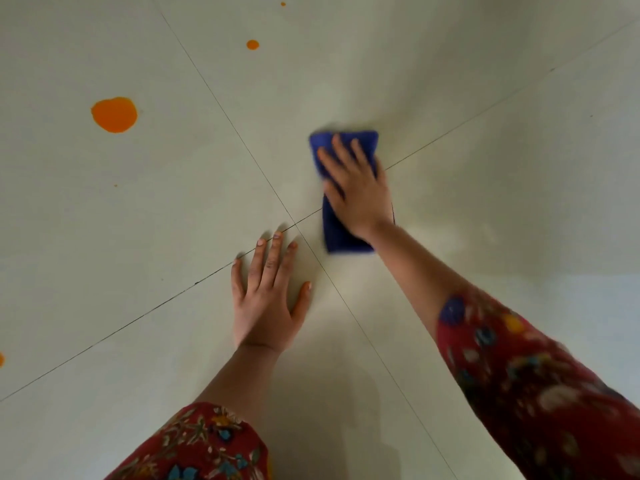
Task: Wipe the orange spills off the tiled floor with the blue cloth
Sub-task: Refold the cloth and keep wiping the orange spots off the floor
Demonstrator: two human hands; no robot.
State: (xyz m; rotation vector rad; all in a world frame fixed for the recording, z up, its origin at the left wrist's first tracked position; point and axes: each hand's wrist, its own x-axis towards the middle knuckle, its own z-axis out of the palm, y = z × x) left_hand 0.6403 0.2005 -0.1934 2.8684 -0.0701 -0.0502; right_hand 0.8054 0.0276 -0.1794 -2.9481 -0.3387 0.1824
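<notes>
- Pale tiled floor (485, 168) is filling the view. Nearest the person, the left hand (266, 306) is resting flat on it, fingers spread wide, holding nothing.
- Just beyond, the right hand (356, 192) is pressing the blue cloth (343, 240) down with straight, spread fingers, not curling round it.
- Folded oblong, the cloth is lying with its long axis running away from the person, far end tipping slightly left.
- Farther left, the big orange spill (114, 115) and a smaller drop (252, 44) are sitting well apart from the cloth. Being ungripped, it is likely risking slipping underhand or smearing them wider.
</notes>
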